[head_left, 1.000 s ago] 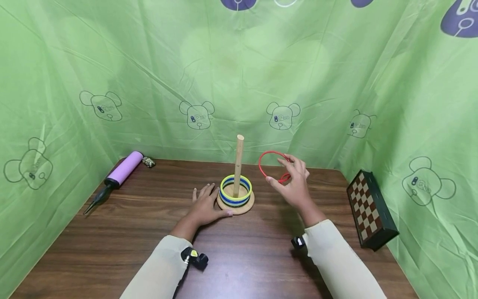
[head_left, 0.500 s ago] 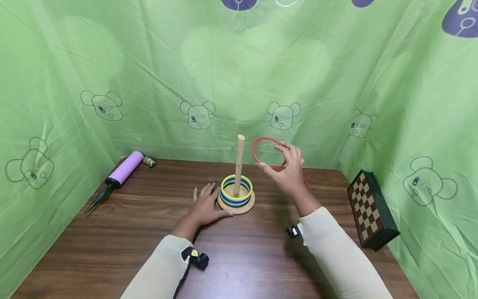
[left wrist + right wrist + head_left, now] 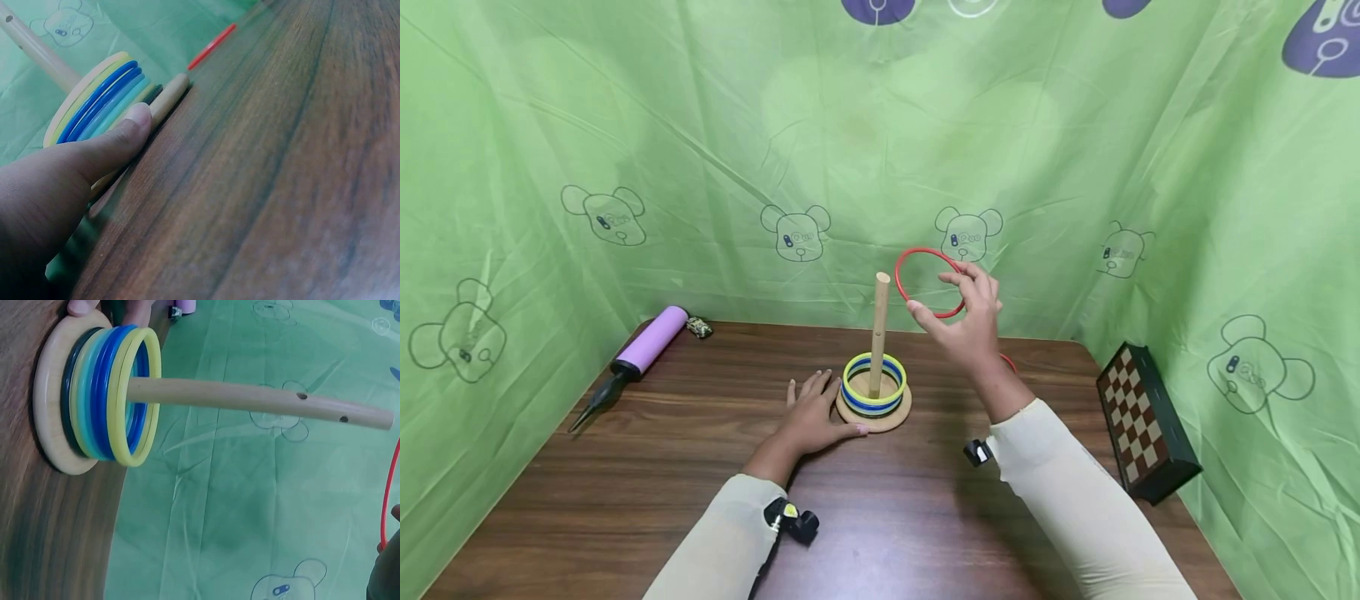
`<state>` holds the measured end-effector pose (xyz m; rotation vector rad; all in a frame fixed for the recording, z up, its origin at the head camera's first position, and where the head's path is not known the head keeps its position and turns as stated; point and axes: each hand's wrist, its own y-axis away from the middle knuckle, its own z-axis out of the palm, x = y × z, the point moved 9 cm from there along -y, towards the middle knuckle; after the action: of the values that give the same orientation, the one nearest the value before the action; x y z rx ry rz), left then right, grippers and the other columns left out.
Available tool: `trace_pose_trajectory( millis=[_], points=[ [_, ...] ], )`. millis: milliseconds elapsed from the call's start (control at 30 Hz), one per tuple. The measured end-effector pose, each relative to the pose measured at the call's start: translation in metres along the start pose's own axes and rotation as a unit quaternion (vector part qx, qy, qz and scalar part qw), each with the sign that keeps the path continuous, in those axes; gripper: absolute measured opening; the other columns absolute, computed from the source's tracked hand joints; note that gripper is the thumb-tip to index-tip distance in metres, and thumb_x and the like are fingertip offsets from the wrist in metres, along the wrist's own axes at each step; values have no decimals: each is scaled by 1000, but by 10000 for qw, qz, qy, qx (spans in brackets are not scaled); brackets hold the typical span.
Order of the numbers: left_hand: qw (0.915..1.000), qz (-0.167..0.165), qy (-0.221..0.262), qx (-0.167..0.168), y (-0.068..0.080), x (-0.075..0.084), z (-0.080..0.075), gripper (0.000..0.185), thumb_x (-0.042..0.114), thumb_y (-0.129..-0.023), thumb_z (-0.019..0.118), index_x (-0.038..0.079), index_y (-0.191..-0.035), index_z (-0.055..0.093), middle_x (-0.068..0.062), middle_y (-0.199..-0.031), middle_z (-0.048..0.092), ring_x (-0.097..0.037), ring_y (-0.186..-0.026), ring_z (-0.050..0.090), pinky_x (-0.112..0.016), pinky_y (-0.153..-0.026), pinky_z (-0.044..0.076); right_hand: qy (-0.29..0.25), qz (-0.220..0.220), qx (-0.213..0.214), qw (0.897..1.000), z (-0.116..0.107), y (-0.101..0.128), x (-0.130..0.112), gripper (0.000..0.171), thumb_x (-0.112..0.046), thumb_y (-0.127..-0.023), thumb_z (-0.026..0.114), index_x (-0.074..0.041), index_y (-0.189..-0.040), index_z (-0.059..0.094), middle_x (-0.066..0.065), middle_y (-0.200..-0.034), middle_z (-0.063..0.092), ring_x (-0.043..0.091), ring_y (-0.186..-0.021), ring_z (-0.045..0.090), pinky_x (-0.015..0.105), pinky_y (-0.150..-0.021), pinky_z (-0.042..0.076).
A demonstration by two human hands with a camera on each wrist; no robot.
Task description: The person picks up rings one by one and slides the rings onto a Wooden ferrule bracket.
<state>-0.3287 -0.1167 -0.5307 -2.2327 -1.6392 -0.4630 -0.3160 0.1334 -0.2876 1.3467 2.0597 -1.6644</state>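
My right hand pinches a red ring between thumb and fingers, raised and tilted just right of the wooden peg's top. In the right wrist view, that ring's edge shows beside the peg's tip. Around the foot of the peg lie several stacked rings: yellow uppermost, then blue, light blue-green, yellowish and dark green. They rest on a round wooden base. Spread on the table, my left hand braces the base's left side, its thumb along the near edge.
Another red ring lies on the brown table, partly hidden behind the right forearm. A purple hand pump and a small patterned packet lie at the back left. At right a checkered box stands on edge. Green cloth surrounds the table.
My right hand has lifted the red ring up and leftward to the height of the peg's top. The second red ring stays on the table. My left hand keeps its place.
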Motion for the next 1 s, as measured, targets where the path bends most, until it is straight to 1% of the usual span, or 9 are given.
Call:
trace_pose_trajectory(
  millis=[200,367,433,567,767,1000],
  points=[
    [10000,13,-15,20,0,0,0,121,86,-82,73,8,-168,42,-20,-179,31,-41,-170,21,-77,-132,2,-91,-79,-206,9997,9,-1,-13,61,-38,-85,91,-4,-133,72,17,-158,52,35,-152,35,68,-112,28],
    [10000,15,-54,-1,0,0,1,122,88,-81,73,8,-169,42,-20,-179,31,-41,-170,21,-77,-132,2,-170,-148,-363,9991,18,-2,-18,63,-37,-85,93,-5,-135,72,13,-160,52,32,-154,34,69,-120,24],
    [10000,23,-60,21,0,0,1,123,88,-81,73,7,-168,42,-20,-179,32,-41,-170,21,-77,-132,3,-168,-172,-415,9988,22,-1,-19,64,-37,-85,93,-5,-136,72,12,-161,52,32,-155,35,69,-122,22],
    [10000,60,-32,63,0,1,0,122,87,-81,73,6,-168,42,-21,-178,32,-42,-169,22,-78,-132,3,-127,-171,-534,9983,30,2,-19,66,-36,-84,95,-5,-137,71,13,-161,52,33,-155,35,68,-121,23],
    [10000,29,13,44,0,-1,1,123,88,-81,73,7,-168,42,-20,-179,32,-41,-170,22,-78,-132,3,-110,-56,-818,9966,42,10,-17,75,-38,-83,97,-5,-144,68,12,-164,49,31,-155,34,68,-121,22],
    [9999,87,29,58,2,2,-1,121,86,-82,74,6,-168,43,-21,-178,32,-42,-169,23,-79,-131,3,-75,122,-981,9951,51,18,-11,80,-38,-83,97,-4,-148,66,12,-164,49,31,-154,34,68,-122,21]
  ],
)
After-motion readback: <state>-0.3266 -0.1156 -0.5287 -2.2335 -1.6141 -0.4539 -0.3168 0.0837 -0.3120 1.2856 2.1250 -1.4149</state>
